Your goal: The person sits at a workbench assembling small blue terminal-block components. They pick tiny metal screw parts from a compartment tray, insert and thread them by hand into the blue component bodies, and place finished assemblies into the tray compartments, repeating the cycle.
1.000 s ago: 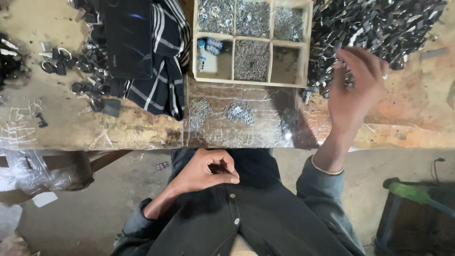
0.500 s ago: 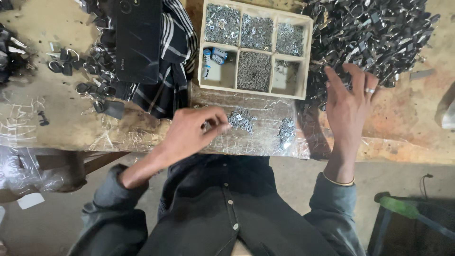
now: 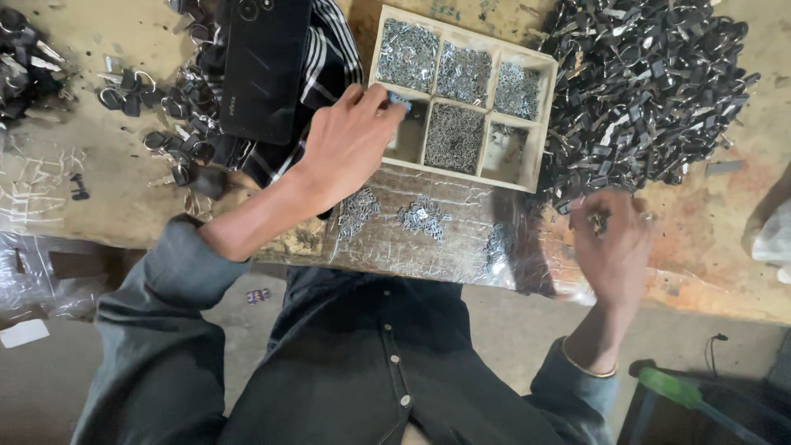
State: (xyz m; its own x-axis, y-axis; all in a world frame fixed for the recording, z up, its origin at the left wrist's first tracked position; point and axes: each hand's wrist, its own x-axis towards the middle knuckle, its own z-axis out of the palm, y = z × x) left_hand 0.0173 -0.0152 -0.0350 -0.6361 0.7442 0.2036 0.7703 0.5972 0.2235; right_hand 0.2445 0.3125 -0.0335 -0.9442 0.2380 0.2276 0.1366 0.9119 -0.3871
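Reaching into the compartment tray [image 3: 540,124] — left hand [image 3: 350,144] fingers pinched together on a blue piece [image 3: 400,100], right hand [image 3: 610,247] loosely curled round a small metal part [image 3: 595,221] — best kept steady.

One head cam, looking steeply down, close over workbench [image 3: 99,189] edge & lap.

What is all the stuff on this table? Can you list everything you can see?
Wooden tray: one, pale wood, six compartments, top middle of the table.
Small metal bits: too many to count, silver, in the tray's compartments.
Little heaps of metal bits: about three, silver, on the shiny sheet in front of the tray.
Pile of dark metal parts: one big heap, black and grey, right of the tray.
Phone: one, black, lying on striped cloth.
Dark ring parts: several, black, left of the cloth.
Left hand: reaching into the tray's lower left compartment.
Right hand: holding a small part beside the big pile.
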